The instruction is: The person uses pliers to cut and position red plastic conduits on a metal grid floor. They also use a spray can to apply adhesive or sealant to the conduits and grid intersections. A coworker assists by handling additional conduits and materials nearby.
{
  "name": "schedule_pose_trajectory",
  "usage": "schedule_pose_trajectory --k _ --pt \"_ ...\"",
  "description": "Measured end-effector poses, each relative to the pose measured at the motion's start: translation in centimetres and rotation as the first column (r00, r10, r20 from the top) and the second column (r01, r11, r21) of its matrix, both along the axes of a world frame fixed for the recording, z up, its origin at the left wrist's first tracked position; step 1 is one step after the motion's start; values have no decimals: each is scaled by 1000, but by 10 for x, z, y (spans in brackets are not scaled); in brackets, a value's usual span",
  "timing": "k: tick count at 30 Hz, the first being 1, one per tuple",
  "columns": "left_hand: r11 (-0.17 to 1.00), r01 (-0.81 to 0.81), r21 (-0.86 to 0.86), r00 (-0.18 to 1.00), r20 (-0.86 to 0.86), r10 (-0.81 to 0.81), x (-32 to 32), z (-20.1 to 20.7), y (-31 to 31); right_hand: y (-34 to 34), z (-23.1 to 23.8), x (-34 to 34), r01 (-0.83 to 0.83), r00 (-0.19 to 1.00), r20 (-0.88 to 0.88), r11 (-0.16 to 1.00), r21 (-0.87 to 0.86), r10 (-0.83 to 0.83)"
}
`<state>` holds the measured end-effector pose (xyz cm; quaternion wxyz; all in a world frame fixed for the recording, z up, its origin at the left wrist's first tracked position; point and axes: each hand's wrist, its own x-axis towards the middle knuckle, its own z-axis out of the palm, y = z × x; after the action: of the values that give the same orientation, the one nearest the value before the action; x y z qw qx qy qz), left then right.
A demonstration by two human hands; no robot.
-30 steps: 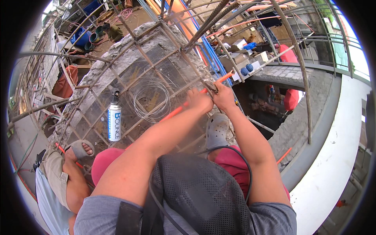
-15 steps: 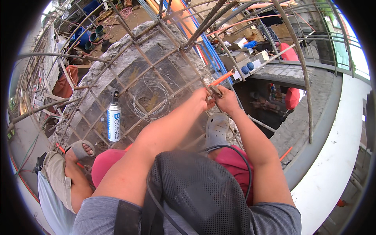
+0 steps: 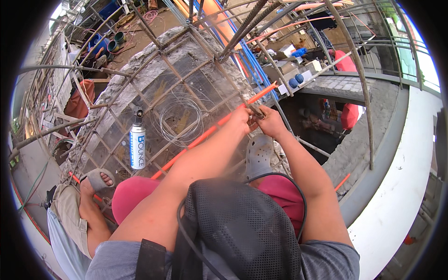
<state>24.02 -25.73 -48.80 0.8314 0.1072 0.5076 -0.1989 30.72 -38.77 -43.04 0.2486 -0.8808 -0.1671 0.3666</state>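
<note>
— Grip, both hands: left hand (image 3: 241,116) and right hand (image 3: 270,122) meet at one crossing of the rebar cage (image 3: 186,42), fingers curled tight about a small dark tool or wire end (image 3: 256,112). Which of the two it is cannot be told; the hands hide it.

— Location of the gripped item?

— Between the two hands, at the joint where a sloping bar crosses the orange conduit (image 3: 205,135). Conduit runs down-left from the hands, under the left forearm. Hands sit on top of the joint, touching it.

— Nearby stock?

— Coil of thin tie wire (image 3: 179,116), lying on the cage left of the hands, apart from them. Spray can (image 3: 137,145), white and blue, upright, further left. Grey clog (image 3: 259,156) planted on the bars just below the hands. Second person's sandalled foot (image 3: 100,179) at lower left.

— Risks, as judged?

— Open pit lies beyond the bars to the right; a slip of the clog means a fall. Loose wire end could spring and cut a finger. Over-twisting could snap the tie.
</note>
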Motion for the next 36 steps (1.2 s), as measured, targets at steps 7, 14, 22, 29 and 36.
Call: schedule_pose_trajectory --k 7,14,22,29,36 --pt "999 50 -16 998 47 -49 -6 -9 -2 10 27 14 83 963 -258 996 32 -72" --pt "999 -30 -25 999 -20 29 -10 -8 -3 -17 108 50 256 697 -623 935 -248 -356" --pt "999 5 -42 999 48 -3 -11 -11 -1 -15 132 32 -71 836 -499 856 -512 -229" --pt "998 55 -7 995 80 -54 -13 -12 -2 17 138 37 -357 874 -486 690 -629 9" --pt "996 78 50 995 61 -81 -16 -3 -8 36 148 30 -485 869 -443 561 -671 222"
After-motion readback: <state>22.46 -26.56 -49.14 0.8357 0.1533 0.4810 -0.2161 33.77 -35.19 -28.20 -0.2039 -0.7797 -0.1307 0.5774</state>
